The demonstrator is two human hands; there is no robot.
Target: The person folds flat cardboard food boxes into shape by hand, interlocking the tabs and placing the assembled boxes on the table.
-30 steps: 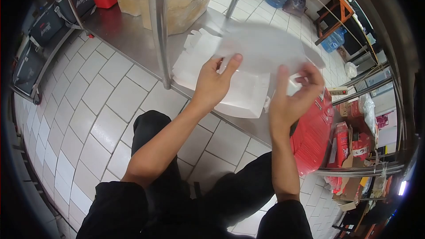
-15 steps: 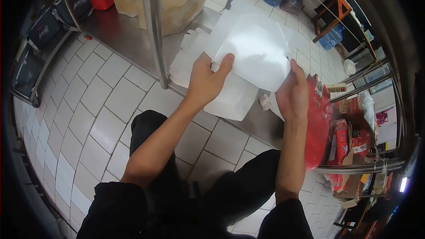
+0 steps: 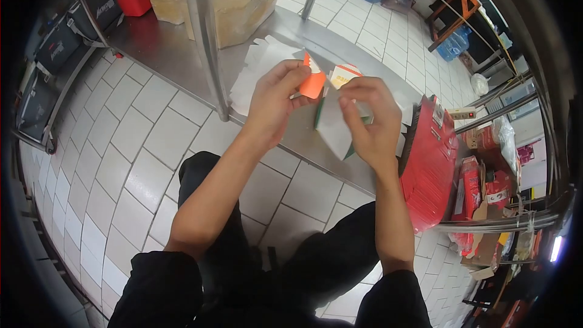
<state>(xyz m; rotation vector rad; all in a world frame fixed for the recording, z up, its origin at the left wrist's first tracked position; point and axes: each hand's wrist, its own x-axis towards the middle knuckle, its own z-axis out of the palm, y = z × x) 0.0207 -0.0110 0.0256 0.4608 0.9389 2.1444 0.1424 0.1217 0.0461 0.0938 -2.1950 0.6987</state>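
Carton blank [image 3: 333,123], a thin sheet of printed paperboard, was held between both hands above the steel shelf [image 3: 182,45]; it was white on the face turned to the camera, with green showing along its lower edges and orange-and-white print on two small flaps at its top.

Step in hand, as judged: the blank was being folded up into a box. The panels stood at angles to one another and the top flaps were raised, so forming appeared to have started but not closed. The next move would likely call for a firm pinch on each flap and a crease along the scored lines, with care not to buckle the thin board.

Listed largest to smallest:

1. Steel shelf: flat, smooth, dull-reflective metal under and beyond both hands, carried on a round upright post [image 3: 203,36] to the left of the left hand.
2. Cardboard box [image 3: 234,0]: brown, matte, rectangular, beyond the left hand on the same shelf.
3. Red pack stack [image 3: 428,158]: glossy, flat, stood on edge just to the right of the right hand.
4. White flat blanks [image 3: 258,67]: a loose pile with notched edges, lying under and beyond the left hand.
5. Left hand [image 3: 273,106]: curled nearly closed, thumb and fingertips pinching the orange flap [image 3: 313,82].
6. Right hand [image 3: 367,124]: half closed, fingers bent over the top edge, gripping the blank beside the second flap [image 3: 344,74].
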